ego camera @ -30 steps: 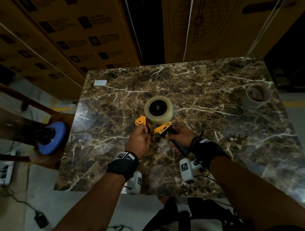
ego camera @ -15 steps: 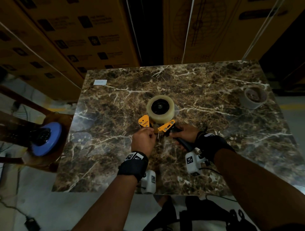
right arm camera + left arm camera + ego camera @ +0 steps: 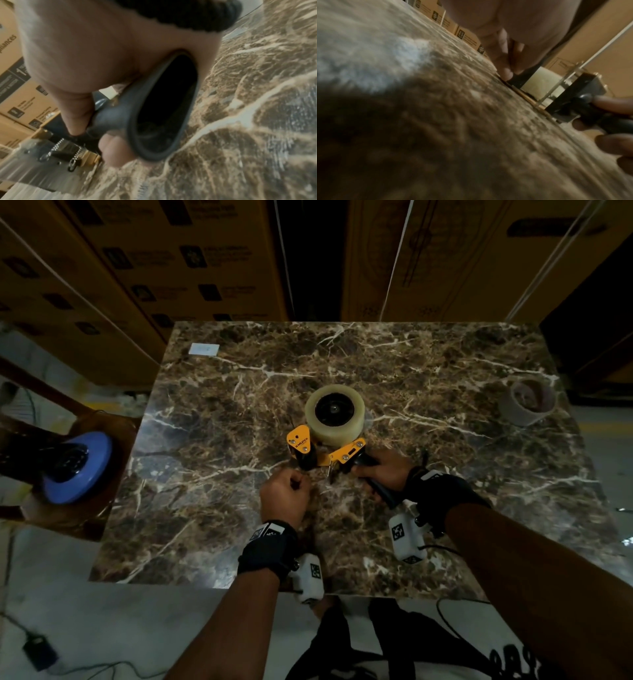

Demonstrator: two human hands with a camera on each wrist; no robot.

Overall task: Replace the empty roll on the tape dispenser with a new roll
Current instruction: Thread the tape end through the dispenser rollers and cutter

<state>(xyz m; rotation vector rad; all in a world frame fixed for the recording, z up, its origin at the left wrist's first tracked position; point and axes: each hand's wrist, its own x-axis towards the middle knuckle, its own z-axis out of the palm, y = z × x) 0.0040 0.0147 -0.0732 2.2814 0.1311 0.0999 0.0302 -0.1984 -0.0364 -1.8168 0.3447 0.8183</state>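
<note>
- Now, head view: tape dispenser (image 3: 327, 455) lying on its side mid-table on the marble table (image 3: 445, 371), with a full pale new roll (image 3: 334, 414) already seated on its hub. Right hand (image 3: 383, 474) wrapped round the black handle, pinning it down. Left hand (image 3: 286, 496) clenched just below the black roller; likely pinching the tape's loose end, though no strip shows. Empty roll (image 3: 527, 402) set aside near the far right corner.
- Judged step: threading the tape under the roller toward the blade. Next move calls for a steady pull with the handle held firm.
- Left wrist view: blurred; curled fingertips (image 3: 506, 71) low at the roller, tabletop close below.
- Right wrist view: fingers (image 3: 75, 108) gripping the handle (image 3: 154, 108); a clear strip and springs at the dispenser's front.
- Against the earlier pictures: left fist drawn slightly back toward the body, away from the frame; right grip and both rolls unchanged.
</note>
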